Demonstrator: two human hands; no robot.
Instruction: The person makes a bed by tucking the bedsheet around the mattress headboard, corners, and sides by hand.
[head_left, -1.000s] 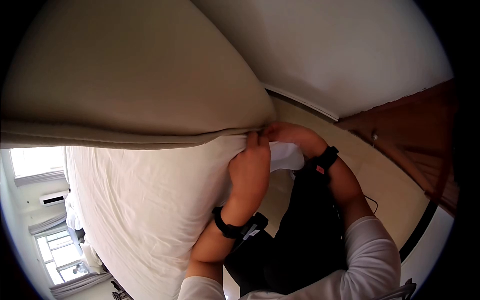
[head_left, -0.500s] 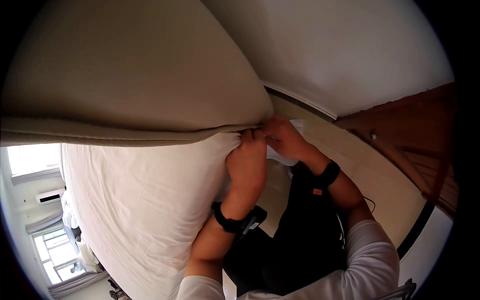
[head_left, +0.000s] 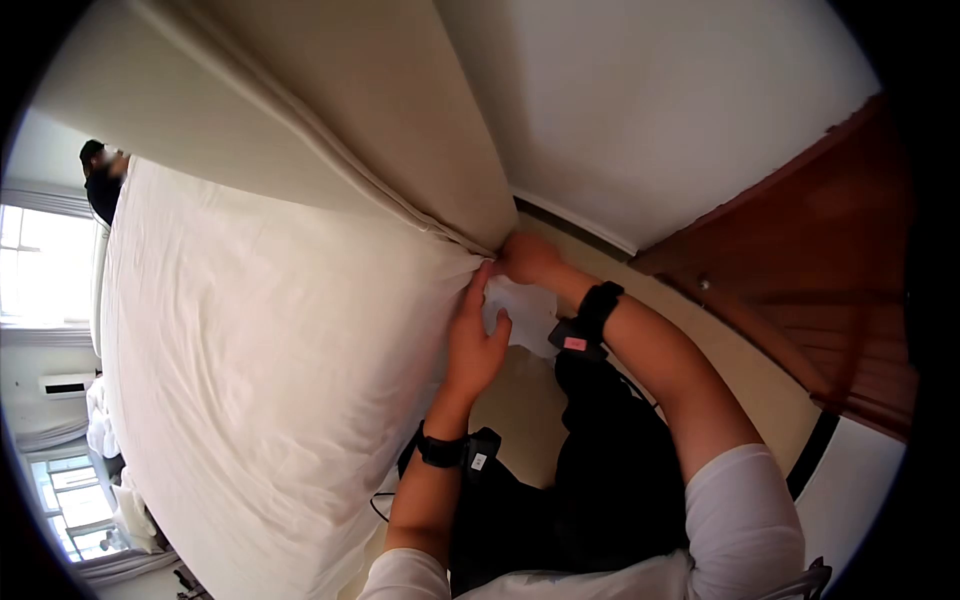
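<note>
A white sheet [head_left: 260, 330] covers the mattress, its surface lightly wrinkled, and a beige padded panel with a seamed edge [head_left: 330, 155] rises against it. My left hand [head_left: 477, 335] lies along the sheet's side near the corner, fingers stretched up and thumb spread apart. At that corner, where sheet and panel meet, my right hand [head_left: 532, 260] is closed with its fingertips tucked in; it appears to grip the sheet's edge, though the fingertips are partly hidden. A loose white piece of cloth [head_left: 522, 318] hangs below both hands.
A white wall [head_left: 680, 110] and a brown wooden door [head_left: 800, 270] stand to the right, above a beige tiled floor [head_left: 515, 410]. Another person in dark clothing [head_left: 103, 188] is at the far left, by the windows [head_left: 55, 260]. My dark-clad legs [head_left: 615, 430] are beneath my arms.
My left hand has loosened from a closed grip and slid slightly down, fingers extended. My right hand stays at the corner. The view has turned, and the other person has come into view.
</note>
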